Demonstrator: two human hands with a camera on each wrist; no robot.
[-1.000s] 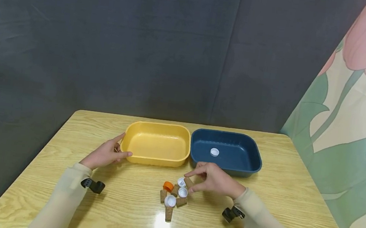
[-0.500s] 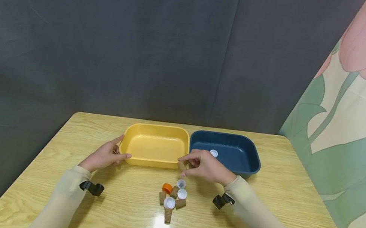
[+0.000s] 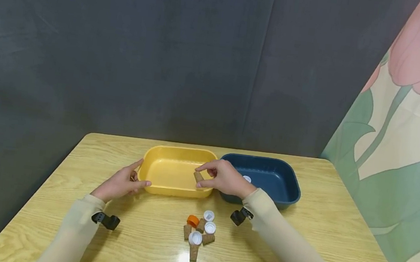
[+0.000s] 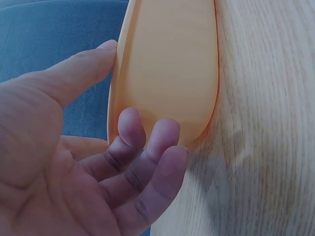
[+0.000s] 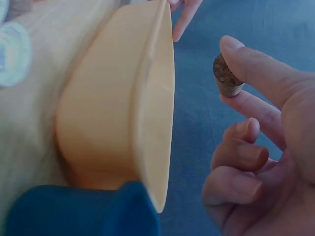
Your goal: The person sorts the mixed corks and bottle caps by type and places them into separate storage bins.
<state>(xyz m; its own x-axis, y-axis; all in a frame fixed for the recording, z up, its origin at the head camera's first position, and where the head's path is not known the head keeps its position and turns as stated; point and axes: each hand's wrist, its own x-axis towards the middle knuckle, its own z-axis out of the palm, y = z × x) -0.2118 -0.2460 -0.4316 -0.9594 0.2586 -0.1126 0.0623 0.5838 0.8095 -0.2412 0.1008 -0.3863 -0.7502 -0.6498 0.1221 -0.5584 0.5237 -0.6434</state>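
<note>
My right hand (image 3: 225,178) pinches a tapered cork stopper (image 3: 198,177) between thumb and forefinger, above the right part of a yellow bin (image 3: 168,170). The right wrist view shows the cork (image 5: 227,77) apart from the bin's rim, the other fingers curled and holding nothing. My left hand (image 3: 120,182) touches the yellow bin's left end, with thumb and forefinger spread along its rim. In the left wrist view its remaining fingers (image 4: 167,169) bend loosely beside the bin's end. No object shows inside the yellow bin, though my right hand covers part of it.
A dark blue bin (image 3: 271,184) stands right beside the yellow one, holding a white bottle cap (image 3: 247,179) partly hidden by my right hand. On the wooden table (image 3: 143,236) in front lie an orange cap (image 3: 193,220), white caps (image 3: 210,227) and several corks (image 3: 194,253).
My right hand has picked one cork from the pile and carried it up and left, over the yellow bin. The left hand has stayed at the bin's left end.
</note>
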